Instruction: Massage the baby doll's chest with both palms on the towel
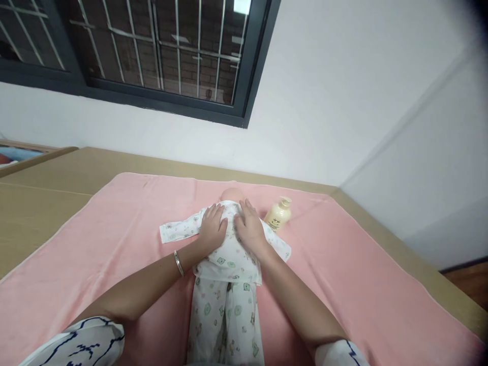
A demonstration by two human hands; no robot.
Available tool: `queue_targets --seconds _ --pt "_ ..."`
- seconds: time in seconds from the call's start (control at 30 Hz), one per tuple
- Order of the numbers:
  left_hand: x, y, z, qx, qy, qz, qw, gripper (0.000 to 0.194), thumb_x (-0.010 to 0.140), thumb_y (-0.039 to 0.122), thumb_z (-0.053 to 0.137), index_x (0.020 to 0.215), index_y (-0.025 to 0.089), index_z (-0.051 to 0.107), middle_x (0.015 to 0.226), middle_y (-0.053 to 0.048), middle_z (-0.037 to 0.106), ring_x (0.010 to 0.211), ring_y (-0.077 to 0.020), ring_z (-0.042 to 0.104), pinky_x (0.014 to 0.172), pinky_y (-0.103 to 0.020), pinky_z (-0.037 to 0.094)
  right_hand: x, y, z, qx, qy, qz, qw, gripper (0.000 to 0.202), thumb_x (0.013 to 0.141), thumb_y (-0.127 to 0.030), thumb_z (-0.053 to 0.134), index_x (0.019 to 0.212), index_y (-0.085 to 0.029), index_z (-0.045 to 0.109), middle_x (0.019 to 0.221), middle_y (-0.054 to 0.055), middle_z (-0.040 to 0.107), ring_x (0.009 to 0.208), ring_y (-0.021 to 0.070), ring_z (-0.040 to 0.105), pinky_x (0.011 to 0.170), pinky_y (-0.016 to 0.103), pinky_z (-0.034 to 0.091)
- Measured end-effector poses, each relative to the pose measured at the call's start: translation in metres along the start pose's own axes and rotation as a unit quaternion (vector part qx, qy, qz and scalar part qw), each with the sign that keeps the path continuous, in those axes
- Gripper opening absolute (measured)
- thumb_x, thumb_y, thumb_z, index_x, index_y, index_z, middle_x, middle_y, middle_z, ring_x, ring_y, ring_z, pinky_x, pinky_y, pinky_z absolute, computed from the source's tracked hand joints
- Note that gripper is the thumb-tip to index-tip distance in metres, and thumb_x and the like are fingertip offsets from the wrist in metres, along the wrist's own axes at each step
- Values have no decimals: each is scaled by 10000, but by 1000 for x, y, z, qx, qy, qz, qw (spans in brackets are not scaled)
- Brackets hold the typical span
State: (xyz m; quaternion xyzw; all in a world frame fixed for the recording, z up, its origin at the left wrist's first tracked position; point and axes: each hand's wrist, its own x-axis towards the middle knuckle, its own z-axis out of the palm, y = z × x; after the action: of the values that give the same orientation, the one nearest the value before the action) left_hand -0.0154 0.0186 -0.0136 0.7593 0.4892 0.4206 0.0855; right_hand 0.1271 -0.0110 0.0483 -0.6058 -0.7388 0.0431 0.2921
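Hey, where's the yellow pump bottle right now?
In the head view, the bottle is on the pink cloth, right of centre, near the shirt and to the right of the right hand.

A doll (231, 262) (in printed pyjamas (238, 300)) lies outstretched.

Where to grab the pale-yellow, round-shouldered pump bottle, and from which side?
Likely around the broad body of the pale-yellow pump bottle, below its narrower neck, coming from the right: pink fabric sheet lies there, while the white printed sleeve crowds its lower left.
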Motion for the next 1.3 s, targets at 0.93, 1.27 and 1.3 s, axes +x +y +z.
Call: queue_targets --seconds 0.93,1.27,1.3 --pt "46 73 -4 -318 1 -16 948 407 843 195 419 1193 153 622 1323 -132 584 1286 -239 494 1130 -448 342 7 7 -48 111 -42 1 993 498 1024 -444 219 1213 -206 614 1090 89 704 1002 223 651 870 336 470" --pt "101 125 -36 -515 9 -156 843 276 817 239 527 1054 197 663 1258 -84 644 1263 -222 528 1123 -389 334 -9 -5 8 -7 -24 -94 995 416 909 -261 464 1306 -161 535 1292 146 583 1240 301 473 1101 526 274" --pt "107 130 -38 -552 -16 -186 813 250 821 246 517 1010 181 668 1233 -100 656 1245 -226 548 1113 -387 349 -7 -3 4 -1 -21 -89 996 388 888 -235 474 1256 -159 570 1253 140 606 1201 295 502 1081 506 313"
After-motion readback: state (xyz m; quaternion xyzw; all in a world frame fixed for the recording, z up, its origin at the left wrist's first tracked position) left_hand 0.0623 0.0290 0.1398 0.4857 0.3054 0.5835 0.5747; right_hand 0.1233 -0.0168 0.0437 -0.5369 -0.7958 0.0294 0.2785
